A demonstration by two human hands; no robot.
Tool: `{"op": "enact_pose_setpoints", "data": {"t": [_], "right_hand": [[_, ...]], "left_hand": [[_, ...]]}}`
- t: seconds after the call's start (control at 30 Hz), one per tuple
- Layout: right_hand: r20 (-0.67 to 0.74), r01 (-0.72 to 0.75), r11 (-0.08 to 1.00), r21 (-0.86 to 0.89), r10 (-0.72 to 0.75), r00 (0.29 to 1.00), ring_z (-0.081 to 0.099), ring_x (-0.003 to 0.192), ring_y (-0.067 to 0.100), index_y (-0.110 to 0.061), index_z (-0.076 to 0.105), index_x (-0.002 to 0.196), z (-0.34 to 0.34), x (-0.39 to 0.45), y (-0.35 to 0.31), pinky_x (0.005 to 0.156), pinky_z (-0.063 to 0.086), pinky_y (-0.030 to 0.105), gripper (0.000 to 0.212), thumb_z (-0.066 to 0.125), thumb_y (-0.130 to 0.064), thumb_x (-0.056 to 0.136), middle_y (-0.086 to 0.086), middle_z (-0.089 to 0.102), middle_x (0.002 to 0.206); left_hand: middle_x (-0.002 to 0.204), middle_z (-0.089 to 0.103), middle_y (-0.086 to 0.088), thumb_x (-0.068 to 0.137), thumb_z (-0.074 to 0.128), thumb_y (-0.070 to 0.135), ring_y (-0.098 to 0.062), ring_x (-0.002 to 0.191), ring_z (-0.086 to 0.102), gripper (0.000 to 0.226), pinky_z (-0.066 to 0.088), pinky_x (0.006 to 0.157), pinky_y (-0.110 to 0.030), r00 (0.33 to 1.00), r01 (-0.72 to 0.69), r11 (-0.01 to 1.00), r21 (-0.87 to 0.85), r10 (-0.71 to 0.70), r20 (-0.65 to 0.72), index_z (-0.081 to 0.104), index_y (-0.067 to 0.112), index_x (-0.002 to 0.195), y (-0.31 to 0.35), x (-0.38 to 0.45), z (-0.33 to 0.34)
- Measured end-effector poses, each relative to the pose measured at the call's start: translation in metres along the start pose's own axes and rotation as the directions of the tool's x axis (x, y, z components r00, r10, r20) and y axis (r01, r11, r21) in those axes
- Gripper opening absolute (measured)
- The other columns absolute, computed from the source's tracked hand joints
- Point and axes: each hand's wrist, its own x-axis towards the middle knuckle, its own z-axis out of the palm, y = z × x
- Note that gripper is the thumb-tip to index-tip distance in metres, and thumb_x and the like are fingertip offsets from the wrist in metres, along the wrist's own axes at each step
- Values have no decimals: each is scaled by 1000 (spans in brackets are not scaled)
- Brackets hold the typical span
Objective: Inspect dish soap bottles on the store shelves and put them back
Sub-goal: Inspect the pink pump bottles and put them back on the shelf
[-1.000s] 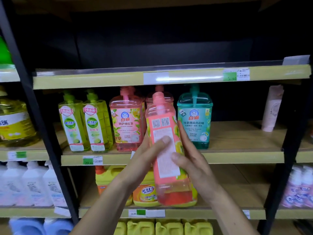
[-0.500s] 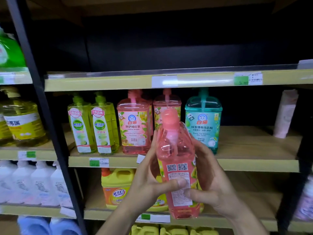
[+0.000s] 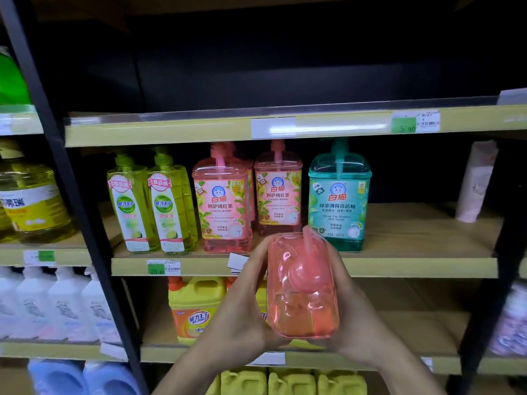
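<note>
Both hands are gripping the pink bottle [image 3: 303, 286] at frame centre, just below the middle shelf [image 3: 413, 266] lip; left hand [image 3: 242, 317] at the bottle's 9 o'clock side, right hand [image 3: 356, 320] at its 3 o'clock side, fingers of each wrapped and clamped on the bottle's flanks (fingertips mostly hidden behind it). Bottle is tipping top-toward-camera, pump cap [image 3: 299, 273] facing the lens; probably held this way to check the cap and seal, a two-sided grip keeping the slick body from slipping.

Likely home slot is at 12 o'clock from the bottle: the gap on the middle shelf in front of the rear pink bottle [image 3: 278, 192], between the front pink bottle [image 3: 222, 203] at 11 o'clock and the teal bottle [image 3: 339, 198] at 1 o'clock; slot looking snug, neighbours close on both sides, so knuckles are risking a bump. Upper shelf [image 3: 199, 132] edge is overhanging the pumps with little headroom; bottle will probably need righting before sliding in low. Wide open board is lying at 2 o'clock, right of the teal bottle; green bottles [image 3: 151, 206] at 10 o'clock are well clear; black upright [image 3: 71, 195] is far off at 9 o'clock.
</note>
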Motion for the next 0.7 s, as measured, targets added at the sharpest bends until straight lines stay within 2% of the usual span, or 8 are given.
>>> {"op": "enact_pose_setpoints", "data": {"t": [0.13, 0.3, 0.37, 0.43, 0.5, 0.57, 0.63, 0.7], "right_hand": [[-8, -11, 999, -43, 10, 1000, 55, 144, 16, -52, 13, 164, 1, -1, -3, 117, 50, 51, 138, 104, -24, 64, -14, 45, 164], [3, -27, 998, -49, 27, 1000, 50, 149, 19, -48, 16, 165, 0, 0, -13, 118, 46, 56, 142, 104, -11, 60, -10, 42, 166], [26, -47, 997, -54, 48, 998, 51, 148, 14, -52, 15, 164, -3, 1, -18, 116, 50, 46, 146, 102, -4, 57, -14, 43, 165], [72, -87, 996, -35, 89, 993, 62, 135, 7, -64, 14, 159, -6, 0, -25, 101, 58, 30, 147, 96, 2, 57, -20, 54, 154], [92, -74, 996, -52, 79, 993, 63, 128, -3, -72, 16, 153, -6, -3, -36, 90, 56, 14, 141, 97, -7, 57, -29, 54, 146], [40, -68, 989, -131, 73, 996, 55, 128, -15, -79, 19, 145, -4, -4, -49, 86, 51, 4, 135, 101, -24, 53, -42, 44, 142], [-37, -97, 979, -178, 92, 995, 50, 125, -23, -82, 19, 141, 2, -6, -65, 83, 47, -2, 131, 102, -46, 46, -49, 40, 135], [-151, -154, 958, -242, 119, 981, 46, 122, -26, -79, 17, 144, 13, -7, -74, 79, 49, 1, 134, 97, -68, 37, -48, 40, 131]], "left_hand": [[171, 39, 5, 76, 102, 28, -17, 155, 45, 123, 44, 120, -32, 1000, 6, 999, -32, -6, -10, 23, 40, 169, 1, -1, -2], [164, 51, 5, 72, 104, 21, -19, 149, 54, 123, 49, 117, -35, 1000, 6, 996, -92, -6, 7, 29, 45, 166, -1, 0, -9], [156, 60, -1, 65, 106, 20, -24, 142, 60, 126, 53, 115, -45, 995, 95, 974, -207, -96, 8, 33, 38, 166, -4, 2, -12], [141, 70, -15, 67, 104, 19, -34, 125, 70, 115, 58, 101, -48, 985, 171, 908, -383, -172, 32, 40, 17, 163, -4, 3, -11], [123, 71, -30, 70, 98, 17, -44, 105, 71, 99, 56, 91, -49, 966, 248, 794, -555, -248, 77, 46, -5, 151, -3, 3, -5], [112, 72, -30, 72, 98, 26, -42, 99, 70, 87, 56, 88, -47, 961, 266, 717, -644, -248, 121, 56, -13, 137, 1, 3, -3], [116, 77, -20, 78, 94, 32, -36, 103, 75, 68, 61, 90, -46, 973, 226, 673, -704, -183, 138, 70, 1, 132, 1, 2, -5], [130, 77, -12, 87, 87, 36, -29, 119, 74, 58, 59, 104, -45, 982, 190, 576, -795, -119, 148, 72, 11, 137, 2, 5, -4]]}}
